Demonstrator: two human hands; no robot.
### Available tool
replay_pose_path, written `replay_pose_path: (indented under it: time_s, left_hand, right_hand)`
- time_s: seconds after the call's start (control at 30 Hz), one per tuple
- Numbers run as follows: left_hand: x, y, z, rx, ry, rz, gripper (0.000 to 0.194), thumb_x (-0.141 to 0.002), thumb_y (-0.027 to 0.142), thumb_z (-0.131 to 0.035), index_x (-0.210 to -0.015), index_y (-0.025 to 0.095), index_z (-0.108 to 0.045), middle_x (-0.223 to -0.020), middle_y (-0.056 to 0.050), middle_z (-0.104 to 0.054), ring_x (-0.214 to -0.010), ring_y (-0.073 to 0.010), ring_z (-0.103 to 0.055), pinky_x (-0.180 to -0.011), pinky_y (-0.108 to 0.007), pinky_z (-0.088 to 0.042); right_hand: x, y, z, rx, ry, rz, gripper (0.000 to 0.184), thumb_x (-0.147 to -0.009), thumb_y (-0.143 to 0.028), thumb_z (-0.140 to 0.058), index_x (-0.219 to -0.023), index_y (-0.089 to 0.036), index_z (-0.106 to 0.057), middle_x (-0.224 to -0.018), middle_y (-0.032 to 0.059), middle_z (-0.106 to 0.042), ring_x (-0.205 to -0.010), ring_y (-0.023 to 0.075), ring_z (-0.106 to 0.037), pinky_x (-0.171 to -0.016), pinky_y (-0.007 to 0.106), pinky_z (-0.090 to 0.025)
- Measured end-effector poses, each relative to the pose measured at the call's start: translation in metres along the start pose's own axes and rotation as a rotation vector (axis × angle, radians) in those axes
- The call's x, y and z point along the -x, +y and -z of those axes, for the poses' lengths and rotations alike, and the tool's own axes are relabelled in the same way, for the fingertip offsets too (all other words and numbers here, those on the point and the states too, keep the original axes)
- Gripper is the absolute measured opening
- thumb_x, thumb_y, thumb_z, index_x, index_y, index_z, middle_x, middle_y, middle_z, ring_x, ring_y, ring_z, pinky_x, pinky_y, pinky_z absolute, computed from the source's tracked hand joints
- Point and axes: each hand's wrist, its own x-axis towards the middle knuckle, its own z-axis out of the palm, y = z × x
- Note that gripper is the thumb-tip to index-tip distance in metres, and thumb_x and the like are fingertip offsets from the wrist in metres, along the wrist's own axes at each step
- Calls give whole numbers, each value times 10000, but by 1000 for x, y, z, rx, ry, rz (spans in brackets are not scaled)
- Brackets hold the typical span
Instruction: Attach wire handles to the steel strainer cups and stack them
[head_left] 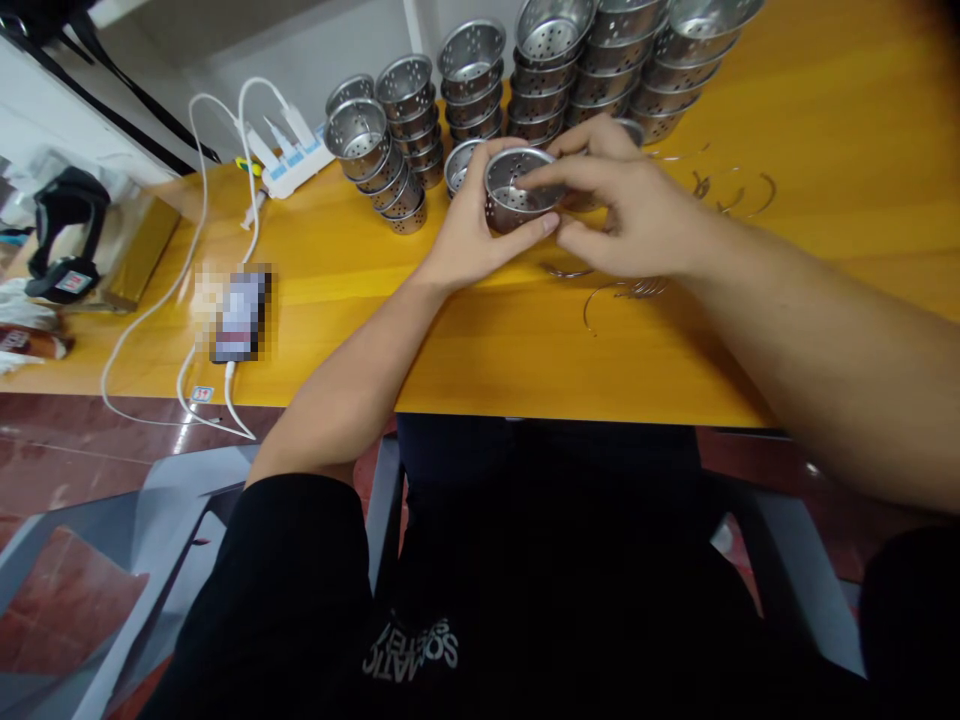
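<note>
My left hand (474, 225) is wrapped round a small steel strainer basket (517, 215) with holes in its wall and base, thumb along its near side. From the right, my right hand (626, 205) grips the same basket's rim: the index finger reaches inside, the thumb lies by the outer wall. Whether it also pinches something thin cannot be seen. Just behind the left fingers stands another basket (459, 165). Partly covered by the right hand is one more basket (631, 130). Thin curved wires (645, 287) lie on the table below the right wrist.
Several leaning stacks of strainer baskets (469, 85) line the back of the yellow table (487, 340). More curved wires (731, 195) lie right of my hand. To the left are a power strip (296, 168), white cables and a phone (241, 318). A cardboard box (142, 245) sits far left.
</note>
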Motion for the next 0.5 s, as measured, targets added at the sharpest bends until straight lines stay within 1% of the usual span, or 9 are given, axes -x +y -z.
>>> replay_pose_path:
  time_s: [0.07,0.1,0.17,0.2,0.27,0.3,0.37,0.43,0.5]
  left_hand:
    - [-3,-3,5,21,49,-14,1048,-1051,1130,-714,-1807,453,-451,-1771,-105,-661,-1671,-384,-690,-1453,-640,-589]
    - [-5,-3,8,22,88,-35,1017,-1051,1132,-701,-1802,494,-452,-1772,-88,-659,-1651,-370,-673,-1444,-629,-584]
    - [-7,0,16,-15,197,-98,957,-1040,1149,-690,-1753,542,-491,-1714,-58,-678,-1587,-349,-635,-1416,-600,-569]
    - [-8,1,20,-51,256,-121,943,-1040,1160,-683,-1726,536,-516,-1676,-52,-692,-1564,-340,-613,-1410,-583,-553]
    - [-9,0,27,-124,336,-130,972,-1043,1179,-672,-1696,472,-540,-1632,-57,-716,-1565,-326,-565,-1419,-556,-503]
    - [-10,-5,29,-149,345,-116,1016,-1040,1191,-666,-1703,434,-526,-1643,-66,-719,-1586,-325,-532,-1438,-550,-467]
    - [-12,-20,30,-159,318,-74,1116,-1033,1226,-604,-1755,388,-451,-1736,-79,-687,-1650,-330,-445,-1498,-553,-360]
    - [-14,-39,28,-139,306,-48,1176,-1012,1275,-480,-1790,399,-375,-1816,-58,-635,-1691,-331,-372,-1553,-551,-244]
    - [-16,-53,25,-132,339,-40,1162,-1026,1280,-349,-1804,416,-340,-1844,-26,-614,-1717,-313,-353,-1585,-526,-186]
  right_hand:
    - [0,1,2,-16,77,41,651,-1107,-357,-924,-1740,-457,-810,-1706,158,-726,-1519,436,-765,-1254,601,-752]
    - [0,2,3,-14,127,48,651,-1116,-350,-927,-1743,-467,-800,-1701,153,-726,-1480,424,-782,-1195,572,-769]
    - [-1,5,7,8,220,50,605,-1141,-346,-928,-1719,-480,-807,-1683,140,-736,-1429,413,-804,-1145,557,-772]
    - [-1,7,8,23,258,49,558,-1159,-344,-917,-1692,-475,-823,-1666,137,-746,-1397,406,-815,-1127,556,-771]
    - [-1,9,11,41,306,48,453,-1194,-331,-879,-1631,-448,-859,-1637,146,-763,-1343,391,-828,-1095,550,-769]
    - [-1,10,12,44,316,45,407,-1206,-325,-863,-1598,-434,-876,-1623,153,-773,-1336,387,-829,-1086,549,-769]
    - [-1,10,12,51,313,29,331,-1217,-333,-848,-1533,-418,-894,-1587,162,-801,-1363,396,-820,-1089,559,-767]
    - [-2,7,12,62,299,7,278,-1214,-362,-854,-1483,-419,-897,-1554,162,-829,-1395,411,-810,-1118,585,-760]
    - [-3,4,10,64,288,-8,233,-1211,-390,-863,-1440,-421,-897,-1519,159,-850,-1385,419,-812,-1149,611,-747]
